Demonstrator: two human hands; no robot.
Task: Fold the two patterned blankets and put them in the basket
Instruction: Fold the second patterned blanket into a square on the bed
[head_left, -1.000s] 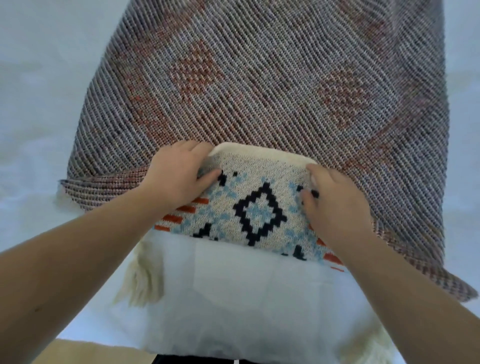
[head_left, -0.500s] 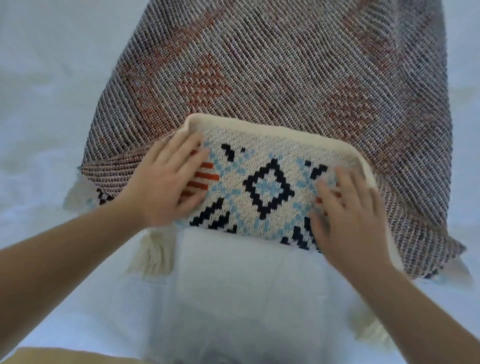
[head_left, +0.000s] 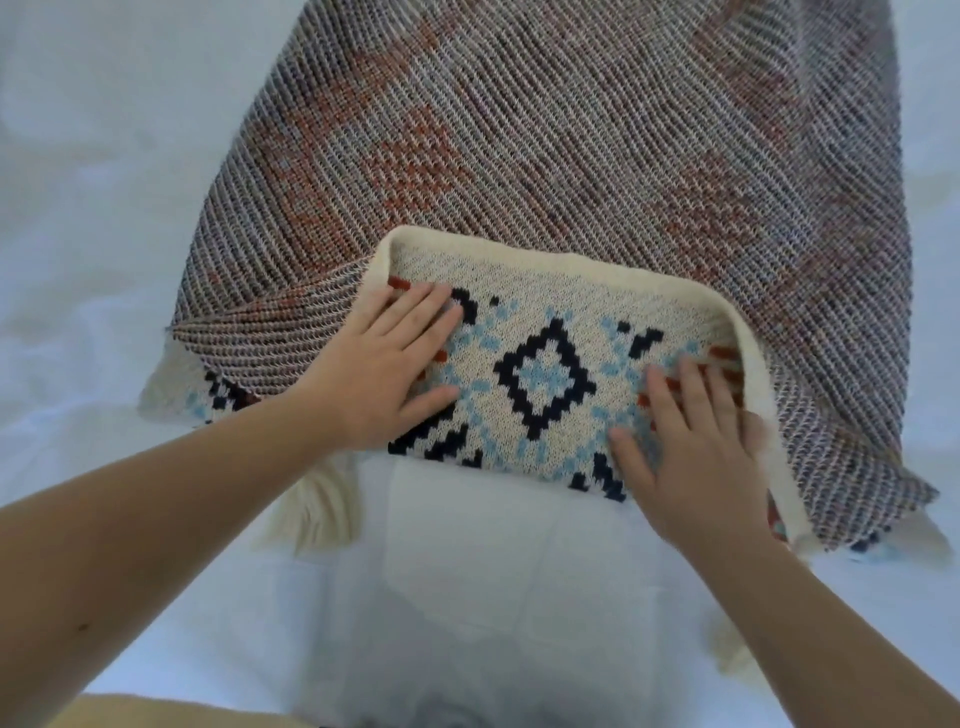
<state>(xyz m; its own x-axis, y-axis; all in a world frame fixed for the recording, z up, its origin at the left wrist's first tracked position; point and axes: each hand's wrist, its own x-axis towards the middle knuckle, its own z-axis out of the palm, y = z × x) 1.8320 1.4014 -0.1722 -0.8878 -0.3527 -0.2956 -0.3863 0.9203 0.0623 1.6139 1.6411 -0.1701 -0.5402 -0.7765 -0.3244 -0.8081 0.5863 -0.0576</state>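
A patterned knit blanket (head_left: 597, 140) lies spread with its striped grey-and-rust back side up. Its near edge is folded over, showing a cream panel (head_left: 540, 379) with a black diamond, light blue and rust marks. My left hand (head_left: 384, 374) lies flat on the left part of that folded panel, fingers straight and spread. My right hand (head_left: 696, 447) presses flat on the right part, near the cream hem. Cream tassels (head_left: 317, 509) hang at the near left corner. No second blanket or basket is in view.
The blanket rests on a white sheet (head_left: 104, 218) that covers the whole surface. A strip of tan surface (head_left: 156, 712) shows at the bottom left edge.
The folded cream panel has been pushed farther away and laid wider over the striped side. Both hands went from gripping its edge to lying flat on it.
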